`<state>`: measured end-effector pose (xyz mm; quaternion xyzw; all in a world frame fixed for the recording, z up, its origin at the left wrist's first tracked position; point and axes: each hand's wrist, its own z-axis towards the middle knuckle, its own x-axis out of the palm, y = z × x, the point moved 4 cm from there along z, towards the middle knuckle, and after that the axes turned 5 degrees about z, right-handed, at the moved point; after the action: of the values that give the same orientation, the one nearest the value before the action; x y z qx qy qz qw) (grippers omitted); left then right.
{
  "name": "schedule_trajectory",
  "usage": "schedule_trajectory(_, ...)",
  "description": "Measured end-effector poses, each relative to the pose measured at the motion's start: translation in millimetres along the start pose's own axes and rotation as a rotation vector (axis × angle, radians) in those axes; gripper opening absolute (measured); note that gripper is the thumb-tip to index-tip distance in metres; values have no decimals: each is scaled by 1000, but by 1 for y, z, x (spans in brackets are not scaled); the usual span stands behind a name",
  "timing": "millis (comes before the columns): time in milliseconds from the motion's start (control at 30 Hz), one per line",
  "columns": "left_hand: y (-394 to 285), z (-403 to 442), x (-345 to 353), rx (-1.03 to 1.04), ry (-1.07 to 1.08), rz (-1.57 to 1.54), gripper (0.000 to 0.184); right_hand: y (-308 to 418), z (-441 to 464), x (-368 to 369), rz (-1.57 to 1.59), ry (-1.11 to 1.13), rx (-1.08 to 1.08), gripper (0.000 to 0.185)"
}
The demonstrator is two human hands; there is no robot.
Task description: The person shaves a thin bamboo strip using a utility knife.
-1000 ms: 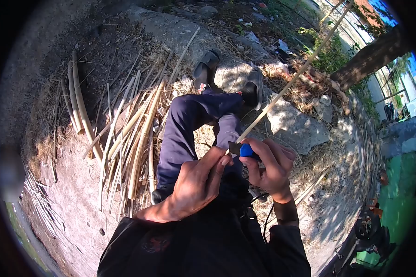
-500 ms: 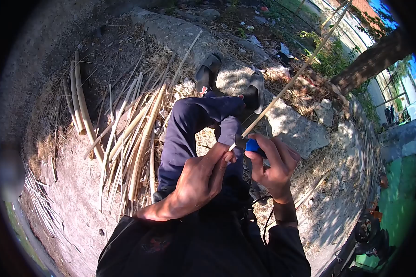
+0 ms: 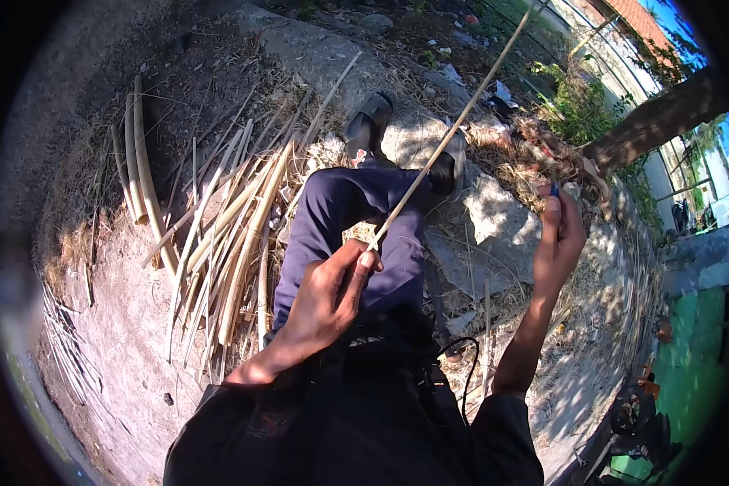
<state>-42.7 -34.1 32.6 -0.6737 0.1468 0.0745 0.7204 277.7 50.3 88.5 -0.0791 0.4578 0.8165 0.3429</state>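
Note:
My left hand (image 3: pixel 326 301) is closed in a pinch around the near end of a long thin bamboo strip (image 3: pixel 445 142). The strip slants away from me to the upper right, over my knee and one shoe. Well off to the right, my right hand (image 3: pixel 560 243) is raised and closed on a small blue tool (image 3: pixel 554 189). Only the tip of that tool shows above the fingers; the rest is hidden, and I cannot make out its exact kind. It is apart from the strip.
A heap of split bamboo strips (image 3: pixel 233 243) lies on the ground to my left, with thicker bamboo pieces (image 3: pixel 142 154) beyond it. More thin strips (image 3: pixel 73 348) lie farther left. Rocks (image 3: pixel 494 211) and dry grass are ahead. A tree trunk (image 3: pixel 656 121) leans at the upper right.
My right hand with the blue tool has moved away from the strip, up and to the right. My left hand has shifted slightly left, and the strip now points more steeply upward.

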Motion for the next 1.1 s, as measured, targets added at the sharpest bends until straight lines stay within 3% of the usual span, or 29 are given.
schedule_trajectory(133, -16, 13, 1, -32, 87, -197, 26, 29, -39, 19, 185, 206, -111, 29)
schedule_trajectory(200, -19, 14, 7, -12, 116, -221, 26, 36, -55, 27, 258, 326, -62, 29)
schedule_trajectory(333, -26, 8, 14, 7, 127, -291, 29, 55, -75, 48, 215, 419, -286, 34)
schedule_trajectory(433, -27, 2, 17, -33, 174, -329, 29, 66, -76, 54, 162, 427, -422, 33)
schedule_trajectory(833, -38, -4, 24, 118, 135, -193, 23, 80, -77, 50, 137, 444, -524, 31)
schedule_trajectory(1100, -39, -6, 24, 15, 192, -288, 27, 79, -77, 48, 115, 363, -566, 33)
